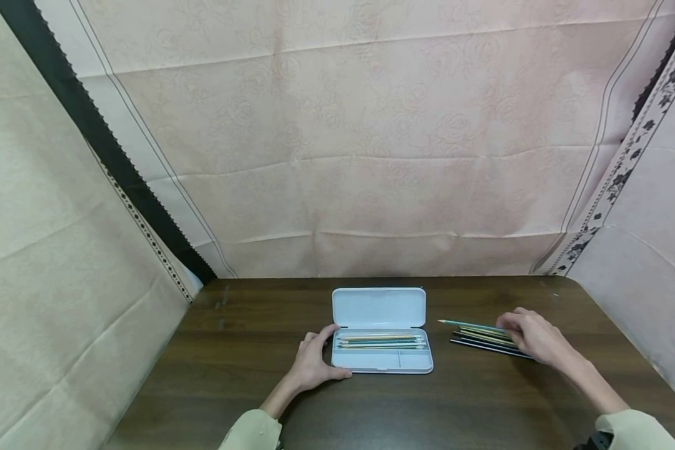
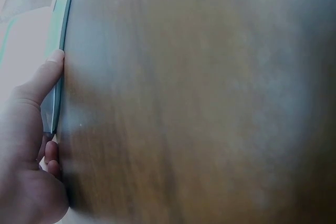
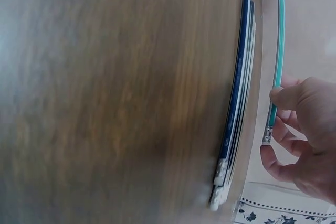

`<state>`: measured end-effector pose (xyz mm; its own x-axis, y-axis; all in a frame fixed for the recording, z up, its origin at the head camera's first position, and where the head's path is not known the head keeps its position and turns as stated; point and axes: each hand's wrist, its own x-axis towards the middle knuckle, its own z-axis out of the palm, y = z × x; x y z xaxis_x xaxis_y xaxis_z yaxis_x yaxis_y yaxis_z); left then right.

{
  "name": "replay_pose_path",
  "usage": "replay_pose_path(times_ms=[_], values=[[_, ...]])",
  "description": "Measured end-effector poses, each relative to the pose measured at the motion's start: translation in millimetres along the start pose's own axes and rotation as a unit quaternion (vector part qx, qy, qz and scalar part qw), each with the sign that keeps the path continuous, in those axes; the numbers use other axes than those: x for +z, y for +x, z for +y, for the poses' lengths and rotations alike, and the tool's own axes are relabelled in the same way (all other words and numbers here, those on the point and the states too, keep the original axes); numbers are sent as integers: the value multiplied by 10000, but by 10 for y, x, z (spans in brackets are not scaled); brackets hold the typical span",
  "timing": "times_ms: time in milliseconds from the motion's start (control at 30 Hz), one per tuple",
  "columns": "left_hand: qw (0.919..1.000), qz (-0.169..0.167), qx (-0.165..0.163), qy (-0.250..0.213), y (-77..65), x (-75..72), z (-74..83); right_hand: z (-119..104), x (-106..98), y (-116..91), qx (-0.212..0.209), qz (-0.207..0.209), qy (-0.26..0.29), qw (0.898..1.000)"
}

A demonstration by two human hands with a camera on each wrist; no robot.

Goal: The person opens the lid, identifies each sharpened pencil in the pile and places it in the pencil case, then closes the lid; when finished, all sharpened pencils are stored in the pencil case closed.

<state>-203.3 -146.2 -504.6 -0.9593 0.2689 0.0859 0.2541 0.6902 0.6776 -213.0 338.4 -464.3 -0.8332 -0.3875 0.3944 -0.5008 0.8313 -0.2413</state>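
Observation:
A pale blue pencil case (image 1: 371, 360) lies on the table with its lid (image 1: 379, 307) raised at the back. Several pencils (image 1: 381, 338) lie side by side in its long compartment. My left hand (image 1: 312, 362) grips the case's left end, thumb at the front corner and fingers near the hinge side. To the right of the case, my right hand (image 1: 534, 337) pinches a teal pencil (image 3: 279, 40) near its eraser end, its sharpened tip pointing left. Beneath that hand lies a row of several pencils (image 1: 484, 345), with a dark blue pencil (image 3: 239, 72) nearest in the right wrist view.
The brown wooden table (image 1: 416, 412) ends at a pale cloth backdrop (image 1: 382, 137). Similar cloth panels close in the left (image 1: 50, 300) and right (image 1: 641, 262) sides. A small divider splits the front part of the case.

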Motion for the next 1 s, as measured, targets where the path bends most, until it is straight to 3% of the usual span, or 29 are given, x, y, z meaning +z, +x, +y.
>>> replay_pose_path(times_ms=[733,1000], values=[[10000,35,38,35,-2,7,-6,-287,117,137,-299,25,124,9995],[10000,19,25,23,2,5,-5,-411,167,200,-270,-178,271,9991]])
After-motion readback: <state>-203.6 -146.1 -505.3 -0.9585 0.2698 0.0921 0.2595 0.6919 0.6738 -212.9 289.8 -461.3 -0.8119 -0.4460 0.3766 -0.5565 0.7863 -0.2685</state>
